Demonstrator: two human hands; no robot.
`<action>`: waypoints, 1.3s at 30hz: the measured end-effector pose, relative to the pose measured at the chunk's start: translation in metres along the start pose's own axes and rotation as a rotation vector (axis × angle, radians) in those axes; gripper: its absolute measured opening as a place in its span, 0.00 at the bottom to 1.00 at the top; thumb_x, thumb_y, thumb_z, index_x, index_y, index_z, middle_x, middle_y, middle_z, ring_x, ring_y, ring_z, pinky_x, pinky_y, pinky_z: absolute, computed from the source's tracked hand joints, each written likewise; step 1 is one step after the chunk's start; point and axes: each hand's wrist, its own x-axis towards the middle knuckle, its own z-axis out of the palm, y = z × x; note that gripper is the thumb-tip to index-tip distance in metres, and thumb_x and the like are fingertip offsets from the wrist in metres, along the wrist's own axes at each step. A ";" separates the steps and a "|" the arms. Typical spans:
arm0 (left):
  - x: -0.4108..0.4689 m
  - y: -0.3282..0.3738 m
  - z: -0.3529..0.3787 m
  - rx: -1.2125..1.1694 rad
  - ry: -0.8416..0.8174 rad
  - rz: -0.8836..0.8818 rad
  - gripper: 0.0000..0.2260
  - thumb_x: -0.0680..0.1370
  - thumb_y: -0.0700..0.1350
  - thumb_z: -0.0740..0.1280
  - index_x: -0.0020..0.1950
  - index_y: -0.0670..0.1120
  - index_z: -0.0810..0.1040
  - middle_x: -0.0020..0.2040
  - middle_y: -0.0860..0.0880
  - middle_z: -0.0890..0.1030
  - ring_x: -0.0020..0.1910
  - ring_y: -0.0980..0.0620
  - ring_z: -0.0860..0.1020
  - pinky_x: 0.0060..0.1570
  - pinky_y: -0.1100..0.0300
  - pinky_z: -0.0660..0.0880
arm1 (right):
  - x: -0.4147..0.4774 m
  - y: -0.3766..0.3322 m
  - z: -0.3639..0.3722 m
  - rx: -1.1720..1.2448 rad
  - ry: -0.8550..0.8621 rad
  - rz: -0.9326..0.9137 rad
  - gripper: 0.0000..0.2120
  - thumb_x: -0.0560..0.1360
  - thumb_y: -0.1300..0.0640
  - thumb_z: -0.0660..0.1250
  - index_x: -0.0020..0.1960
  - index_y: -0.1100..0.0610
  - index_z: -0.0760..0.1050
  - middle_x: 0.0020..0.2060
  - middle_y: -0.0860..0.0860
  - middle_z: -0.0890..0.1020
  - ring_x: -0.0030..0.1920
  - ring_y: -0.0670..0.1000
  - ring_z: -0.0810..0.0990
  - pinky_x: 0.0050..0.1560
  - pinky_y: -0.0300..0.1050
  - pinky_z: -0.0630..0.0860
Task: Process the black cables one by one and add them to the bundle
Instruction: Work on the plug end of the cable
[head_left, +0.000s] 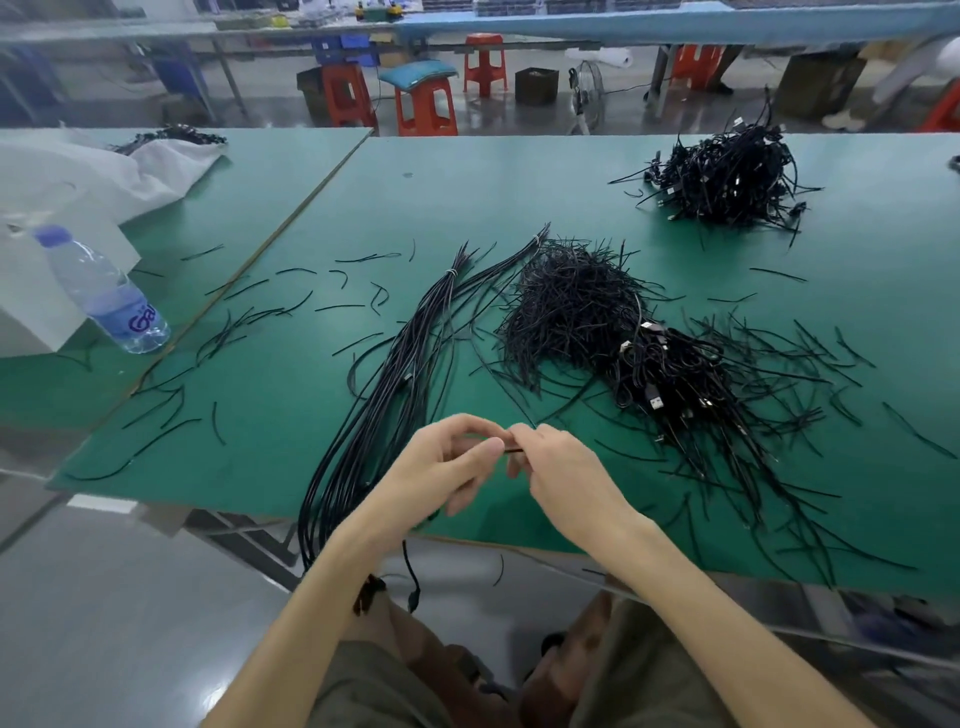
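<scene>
black cable (514, 451) shows only as short sliver between left hand (447, 460) and right hand (563, 467); rest hidden under pinching fingertips, ends unreadable. bundle (397, 374) passes behind left forearm, near loop drops below table edge. just beyond right hand, pile (670, 374) too tangled to count. far beyond right hand, dark object (955, 163) cut by frame edge. far left of left hand, bottle (104, 291) label only partly legible.

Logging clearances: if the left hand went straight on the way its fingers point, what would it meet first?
Most likely the right hand, which faces it closely across the black cable both pinch.
</scene>
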 end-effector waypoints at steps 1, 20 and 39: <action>-0.002 0.001 -0.005 -0.089 0.008 0.006 0.08 0.83 0.46 0.68 0.59 0.46 0.82 0.33 0.49 0.76 0.27 0.52 0.69 0.28 0.63 0.69 | -0.002 0.001 -0.001 0.022 -0.029 0.042 0.11 0.83 0.65 0.57 0.59 0.53 0.73 0.45 0.47 0.79 0.43 0.51 0.75 0.50 0.50 0.74; -0.004 0.012 -0.009 -0.836 -0.164 -0.014 0.19 0.86 0.57 0.58 0.39 0.48 0.72 0.29 0.55 0.66 0.25 0.57 0.61 0.29 0.62 0.61 | -0.027 0.001 -0.004 0.165 -0.205 0.009 0.24 0.81 0.35 0.52 0.45 0.53 0.72 0.42 0.47 0.77 0.46 0.49 0.74 0.50 0.49 0.74; 0.008 0.002 0.029 -0.818 0.121 -0.042 0.21 0.87 0.52 0.52 0.68 0.41 0.76 0.64 0.45 0.83 0.62 0.50 0.82 0.58 0.58 0.80 | -0.027 -0.026 -0.007 0.488 -0.095 0.016 0.20 0.85 0.42 0.55 0.39 0.50 0.74 0.31 0.49 0.81 0.32 0.46 0.79 0.41 0.47 0.78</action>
